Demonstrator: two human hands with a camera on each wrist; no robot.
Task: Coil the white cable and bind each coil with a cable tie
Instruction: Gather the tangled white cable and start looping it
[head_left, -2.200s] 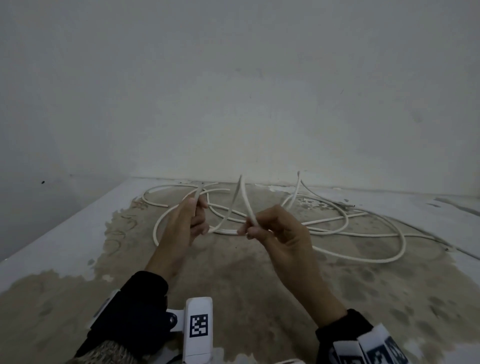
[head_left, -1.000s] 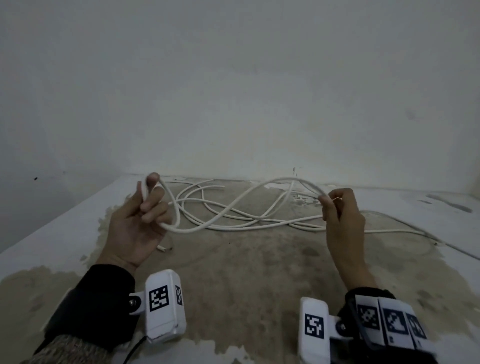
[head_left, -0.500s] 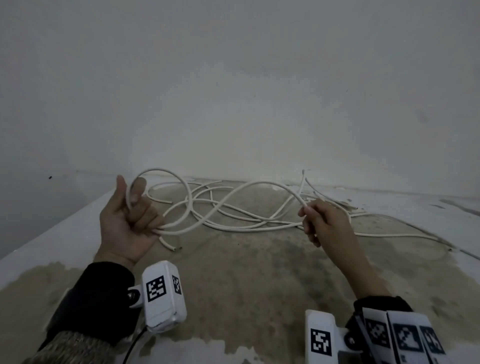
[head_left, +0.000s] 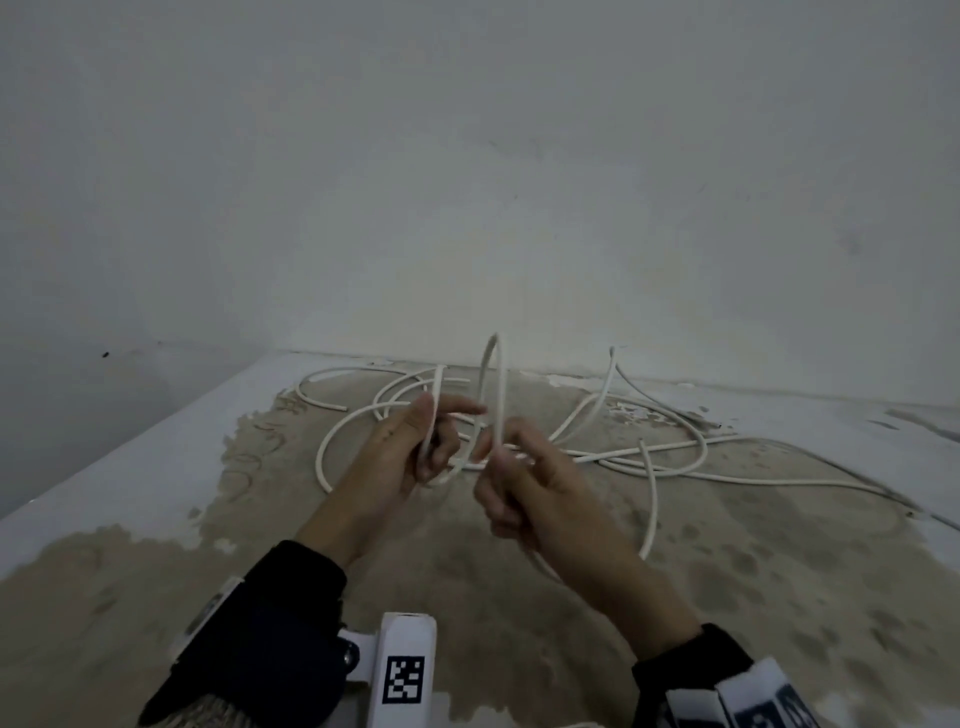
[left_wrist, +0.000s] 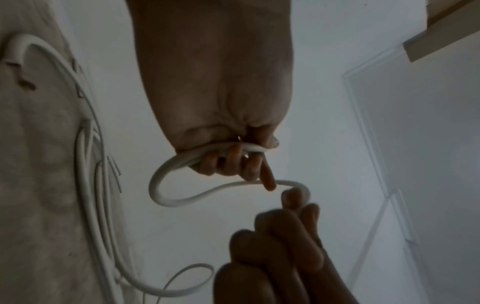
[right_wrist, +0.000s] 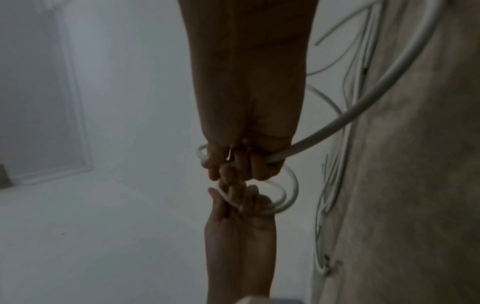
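A long white cable (head_left: 675, 470) lies tangled on the stained floor in front of the wall. My left hand (head_left: 428, 441) holds small turns of it, fingers curled round them (left_wrist: 228, 158). My right hand (head_left: 506, 467) is close beside the left and grips the cable (right_wrist: 337, 123) in a fist. A narrow loop (head_left: 493, 374) stands up between the two hands. In the right wrist view two small turns (right_wrist: 285, 195) hang from my left hand (right_wrist: 239, 216). No cable tie shows in any view.
A pale wall (head_left: 467, 182) rises just behind the cable. The floor (head_left: 467, 571) is patchy brown with white borders at the left and right. A bare cable end (head_left: 327, 486) lies left of my left hand.
My hands were wide apart half a second ago. Now they are together at the centre, the right one having brought a length of cable across to the left. A tall loop has formed between them.
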